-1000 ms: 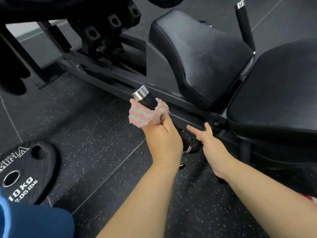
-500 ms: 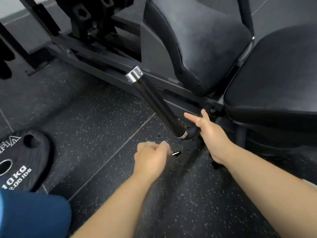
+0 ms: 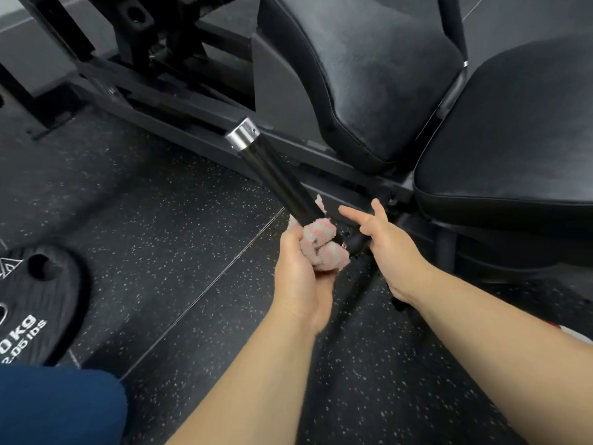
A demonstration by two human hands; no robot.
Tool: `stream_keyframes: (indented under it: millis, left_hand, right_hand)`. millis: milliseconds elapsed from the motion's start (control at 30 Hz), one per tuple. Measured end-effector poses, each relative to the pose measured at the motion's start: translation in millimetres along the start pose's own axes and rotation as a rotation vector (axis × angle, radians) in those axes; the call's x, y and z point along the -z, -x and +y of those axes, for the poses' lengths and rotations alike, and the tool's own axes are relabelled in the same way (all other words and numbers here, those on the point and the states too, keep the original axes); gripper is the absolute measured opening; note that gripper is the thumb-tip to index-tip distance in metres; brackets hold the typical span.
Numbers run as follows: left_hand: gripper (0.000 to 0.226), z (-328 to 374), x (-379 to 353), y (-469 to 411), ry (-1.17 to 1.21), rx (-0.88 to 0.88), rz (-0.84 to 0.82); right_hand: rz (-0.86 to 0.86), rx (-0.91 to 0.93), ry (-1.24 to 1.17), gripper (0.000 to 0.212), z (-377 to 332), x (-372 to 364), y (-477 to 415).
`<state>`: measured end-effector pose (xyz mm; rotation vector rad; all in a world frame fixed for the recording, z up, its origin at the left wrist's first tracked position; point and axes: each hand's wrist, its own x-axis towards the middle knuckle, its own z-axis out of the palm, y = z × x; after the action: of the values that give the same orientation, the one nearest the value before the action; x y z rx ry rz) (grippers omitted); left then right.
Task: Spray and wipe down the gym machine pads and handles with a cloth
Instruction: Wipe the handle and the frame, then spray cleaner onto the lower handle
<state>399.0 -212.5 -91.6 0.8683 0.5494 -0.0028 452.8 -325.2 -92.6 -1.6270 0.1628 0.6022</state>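
Wiping the handle [image 3: 274,178] with the cloth [image 3: 322,248], at the low end of the shaft. Gripped there by the left hand [image 3: 300,284], fingers curled tight round the cloth and round the handle's base, just right of frame centre. Beside it, resting the right hand [image 3: 393,248] against the bend [image 3: 356,244], index finger and thumb out straight; cannot tell whether the hidden fingers curl round the bend.

To do it well: wrap the cloth fully round the handle, squeeze evenly, and draw it along the whole length to the cap [image 3: 242,138], twisting a little so that no strip gets missed. Brace the bend with the right hand against wobble. Looks bunched now, so refold to a flat, fresh face before the pull. Finish over the cap's end face too.

Lying slantwise: long axis from the bend, lower right of centre, to the cap, upper left of centre. Pointing up-left in the frame, and probably rising toward the camera. Set in front of the pad [image 3: 369,75], above the floor [image 3: 160,236].
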Motion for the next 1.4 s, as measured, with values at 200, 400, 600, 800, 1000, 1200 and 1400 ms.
stream_keyframes:
  millis: [200,400,600,800,1000,1200,1400]
  left_hand:
    - [0.028,-22,-2,14,-0.401,-0.159,0.039]
    - [0.055,-63,-15,-10,-0.179,0.018,0.084]
    - [0.012,-63,-5,9,-0.342,0.001,0.211]
    - [0.024,-77,5,41,-0.65,0.187,-0.11]
    - [0.017,-80,-25,56,-1.146,-0.001,-0.224]
    - [0.004,-68,-31,64,-1.324,-0.2,-0.113]
    - [0.007,-62,-98,57,-1.397,-0.339,-0.381]
  right_hand:
    - [0.427,0.185,0.02,0.047,11,-5,-5]
    - [0.356,-0.037,-0.271,0.027,18,9,-5]
    - [0.316,0.013,-0.19,0.022,20,20,8]
    - [0.326,0.278,0.502,0.024,31,57,53]
    - [0.659,0.564,1.179,0.037,80,124,115]
    - [0.647,-0.012,0.39,0.074,126,182,135]
    - [0.559,-0.015,0.239,0.037,130,199,115]
